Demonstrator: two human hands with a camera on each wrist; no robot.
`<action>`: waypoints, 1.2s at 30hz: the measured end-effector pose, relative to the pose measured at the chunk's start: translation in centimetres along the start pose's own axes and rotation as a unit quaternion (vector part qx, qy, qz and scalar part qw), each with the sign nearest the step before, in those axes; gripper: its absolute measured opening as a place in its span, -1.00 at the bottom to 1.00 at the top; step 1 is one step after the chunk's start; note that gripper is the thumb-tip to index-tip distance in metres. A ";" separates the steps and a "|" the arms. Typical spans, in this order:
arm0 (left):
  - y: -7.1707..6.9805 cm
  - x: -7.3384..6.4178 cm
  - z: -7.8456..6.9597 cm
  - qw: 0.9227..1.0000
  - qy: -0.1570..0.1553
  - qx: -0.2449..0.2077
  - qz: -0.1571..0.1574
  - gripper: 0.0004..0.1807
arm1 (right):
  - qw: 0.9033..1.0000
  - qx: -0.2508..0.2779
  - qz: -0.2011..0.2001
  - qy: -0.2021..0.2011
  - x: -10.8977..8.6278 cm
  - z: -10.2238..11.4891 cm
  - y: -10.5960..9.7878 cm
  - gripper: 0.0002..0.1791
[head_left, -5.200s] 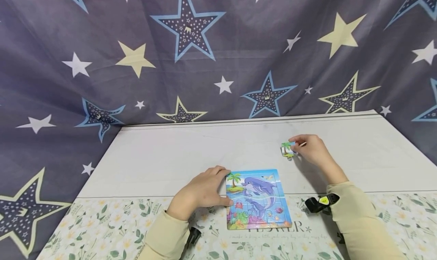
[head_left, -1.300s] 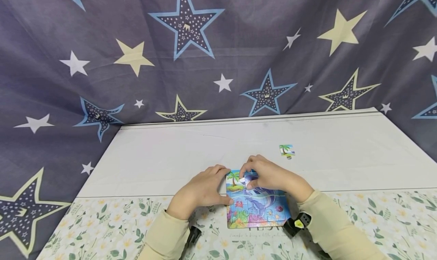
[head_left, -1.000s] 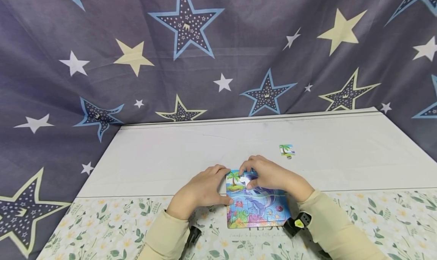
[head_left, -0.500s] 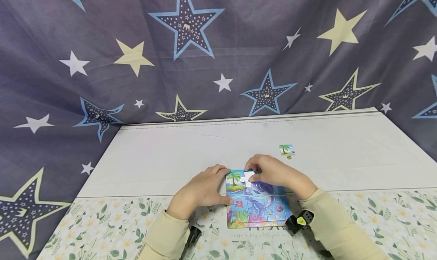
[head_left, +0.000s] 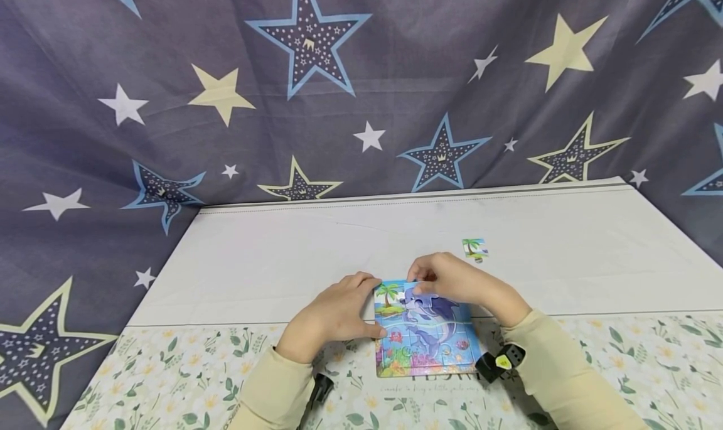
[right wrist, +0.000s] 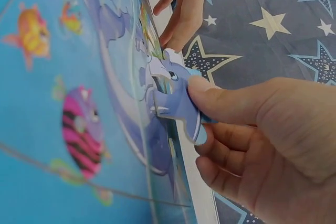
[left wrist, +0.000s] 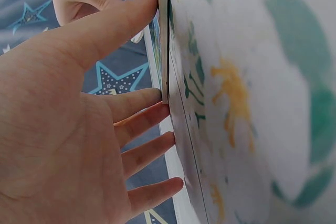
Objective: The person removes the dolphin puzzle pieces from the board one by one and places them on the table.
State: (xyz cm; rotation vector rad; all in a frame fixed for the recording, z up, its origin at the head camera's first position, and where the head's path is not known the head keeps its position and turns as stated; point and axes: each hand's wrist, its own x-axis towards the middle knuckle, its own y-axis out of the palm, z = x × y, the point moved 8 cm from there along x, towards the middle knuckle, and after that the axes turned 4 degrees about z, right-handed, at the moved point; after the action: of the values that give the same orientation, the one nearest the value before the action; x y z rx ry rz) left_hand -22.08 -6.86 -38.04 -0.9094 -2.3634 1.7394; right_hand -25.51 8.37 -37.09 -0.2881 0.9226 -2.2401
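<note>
A square jigsaw puzzle (head_left: 395, 373) with a dolphin picture lies on the table in the head view. My left hand (head_left: 334, 311) rests at its left side, thumb on the left edge and fingertips by the upper left corner. In the left wrist view those fingers are spread and fairly straight beside the board's edge (left wrist: 164, 40). My right hand (head_left: 460, 284) pinches a dolphin-head puzzle piece (right wrist: 181, 98) between thumb and fingers. The right wrist view shows that piece tilted, close over the board's upper part. A loose palm-tree piece (head_left: 473, 247) lies farther back.
The table cover is plain white (head_left: 316, 248) at the back and flowered (head_left: 186, 367) at the front. A dark star-patterned curtain (head_left: 339, 122) hangs behind. Black wrist cameras (head_left: 497, 362) sit under both sleeves.
My right hand has set down the palm-tree piece at the back and come to the board. A white patch at its fingertips now shows the dolphin's head. The left hand keeps its place.
</note>
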 end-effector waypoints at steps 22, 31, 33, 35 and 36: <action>0.0 0.0 -0.1 1.000 0.003 0.004 -0.001 -0.06 | 0.999 -0.005 -0.039 0.019 -0.8 -1.2 -2.9 -0.94; 0.0 -0.1 -0.1 1.000 0.005 0.003 0.003 -0.06 | 0.996 -0.021 -0.082 0.033 -1.6 -2.4 -5.0 -0.95; 0.0 -0.1 -0.1 1.000 0.006 0.002 0.003 -0.06 | 0.995 -0.021 -0.091 0.037 -1.8 -2.8 -5.4 -0.94; 0.0 -0.1 -0.1 1.000 0.006 0.001 0.003 -0.06 | 0.994 -0.021 -0.097 0.045 -2.0 -3.2 -5.7 -0.94; 0.0 -0.1 -0.1 1.000 0.006 0.001 0.004 -0.06 | 0.994 -0.019 -0.099 0.047 -2.1 -3.4 -5.9 -0.93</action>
State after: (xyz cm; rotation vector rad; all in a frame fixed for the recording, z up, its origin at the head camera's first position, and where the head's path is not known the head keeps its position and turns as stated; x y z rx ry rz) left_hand -21.98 -6.82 -38.04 -0.9264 -2.3528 1.7340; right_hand -28.47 14.66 -35.37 -0.3061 1.0270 -2.4367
